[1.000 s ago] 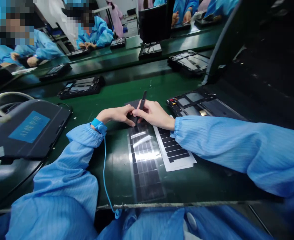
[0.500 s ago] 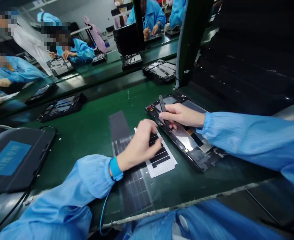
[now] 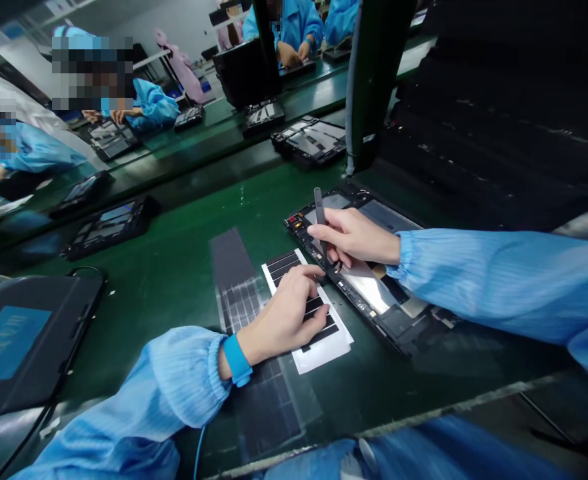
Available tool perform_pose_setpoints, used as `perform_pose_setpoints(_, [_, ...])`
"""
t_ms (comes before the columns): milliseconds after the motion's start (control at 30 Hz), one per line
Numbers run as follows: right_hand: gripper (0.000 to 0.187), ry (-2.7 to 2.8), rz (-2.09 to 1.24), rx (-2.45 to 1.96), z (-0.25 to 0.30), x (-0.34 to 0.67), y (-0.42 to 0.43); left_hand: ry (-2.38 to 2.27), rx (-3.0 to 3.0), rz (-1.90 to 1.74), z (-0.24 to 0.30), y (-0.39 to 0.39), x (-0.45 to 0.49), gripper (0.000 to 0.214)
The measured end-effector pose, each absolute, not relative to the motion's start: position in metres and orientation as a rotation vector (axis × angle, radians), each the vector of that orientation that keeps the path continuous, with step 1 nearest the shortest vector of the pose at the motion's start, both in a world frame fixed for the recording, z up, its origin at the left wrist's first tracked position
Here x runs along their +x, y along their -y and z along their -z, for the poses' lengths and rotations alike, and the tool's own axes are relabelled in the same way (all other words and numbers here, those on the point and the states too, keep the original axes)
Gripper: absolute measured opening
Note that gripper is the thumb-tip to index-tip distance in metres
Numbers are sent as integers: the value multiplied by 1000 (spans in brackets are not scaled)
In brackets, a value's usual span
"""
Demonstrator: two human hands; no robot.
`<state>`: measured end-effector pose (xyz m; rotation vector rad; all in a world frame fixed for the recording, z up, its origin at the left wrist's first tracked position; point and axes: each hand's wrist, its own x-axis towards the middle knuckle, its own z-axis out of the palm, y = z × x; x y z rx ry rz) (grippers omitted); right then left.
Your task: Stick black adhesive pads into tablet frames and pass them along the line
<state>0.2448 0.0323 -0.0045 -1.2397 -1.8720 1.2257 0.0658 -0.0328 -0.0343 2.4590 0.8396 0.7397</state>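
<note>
An opened tablet (image 3: 369, 283), its inner parts bare, lies slanted on the bench at the right. My right hand (image 3: 354, 235) is closed around dark tweezers (image 3: 319, 203), whose tips point down at the tablet's near-left edge and are hidden by my fingers. Over a white sheet with black adhesive strips (image 3: 287, 267) lies my left hand (image 3: 287, 310), thumb and fingers apart with nothing seen between them. Its index finger reaches the tablet's edge, close to the tweezers; whether it touches is unclear. Under my left wrist runs a dark sheet with clear, gridded film (image 3: 239, 300).
A dark case with a blue label (image 3: 11, 343) stands at the left with cables. Open tablets lie on the line behind, one (image 3: 111, 223) at the left, another (image 3: 311, 139) farther back. A dark upright panel (image 3: 374, 87) rises behind my tablet. Co-workers in blue sit across.
My left hand has come down over the strip sheet, its index finger stretching to the tablet's edge. The tweezers stand more upright in my right hand. The whole view has shifted slightly.
</note>
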Motion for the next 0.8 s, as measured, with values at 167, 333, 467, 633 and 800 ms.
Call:
perform_pose_setpoints(167, [13,1869,-1230,-1215,5,245,-34,-810,2519,-725,33,33,66,22])
perform_pose_setpoints(333, [14,1872,-1231,-1209,6,246,-35,-776,2569,-710,31,33,67,18])
perform_pose_setpoints(467, [15,1880,-1196,-1199,8,245,-34,-752,2643,-599,26,34,68,14])
perform_pose_setpoints(633, [15,1873,-1141,-1169,9,245,-32,-827,2794,-503,25,39,68,11])
perform_pose_setpoints(800, [14,1811,-1214,-1171,7,244,-33,-950,2853,-493,30,40,70,8])
